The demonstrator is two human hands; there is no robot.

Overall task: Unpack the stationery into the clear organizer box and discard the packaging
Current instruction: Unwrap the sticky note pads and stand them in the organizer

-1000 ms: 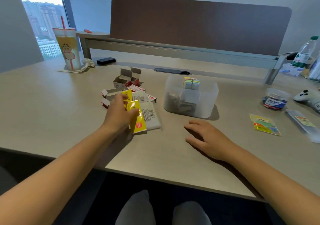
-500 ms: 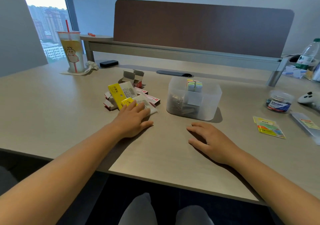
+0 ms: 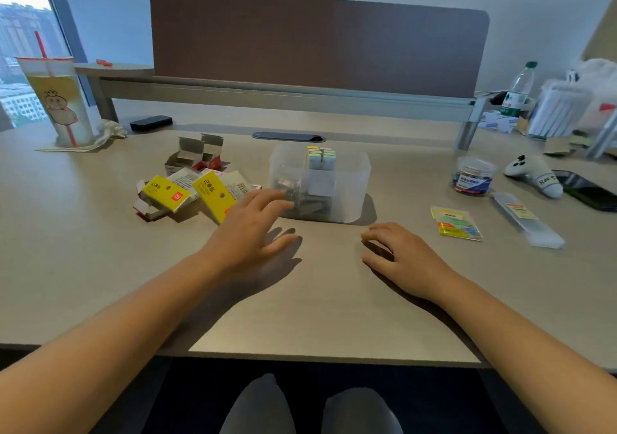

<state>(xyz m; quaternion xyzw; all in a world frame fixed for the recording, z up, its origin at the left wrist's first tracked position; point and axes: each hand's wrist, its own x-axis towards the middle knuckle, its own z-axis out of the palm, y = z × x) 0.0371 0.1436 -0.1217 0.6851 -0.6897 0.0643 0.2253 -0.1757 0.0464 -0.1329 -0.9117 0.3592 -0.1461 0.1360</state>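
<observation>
The clear organizer box (image 3: 359,173) stands mid-desk with coloured sticky notes (image 3: 321,158) and dark clips inside. Left of it lies a pile of empty packaging: two yellow wrappers (image 3: 213,195) (image 3: 166,192) and opened small cardboard boxes (image 3: 197,156). My left hand (image 3: 253,230) hovers just off the pile, fingers spread, holding nothing, its fingertips near the box's front left corner. My right hand (image 3: 400,256) rests on the desk in front of the box, fingers loosely curled, empty. A sealed pack of index tabs (image 3: 457,224), a long clear packet (image 3: 526,218) and a round tub of clips (image 3: 472,176) lie to the right.
A tall drink cup with straw (image 3: 58,103) stands far left on a napkin. A black case (image 3: 151,122) lies behind the pile. A game controller (image 3: 532,173), a phone (image 3: 587,190), a water bottle (image 3: 517,89) and bags crowd the far right. A divider panel (image 3: 317,39) backs the desk.
My left hand laid the yellow wrappers on the packaging pile, let go, and drew back to the right with fingers spread. My right hand stayed on the desk.
</observation>
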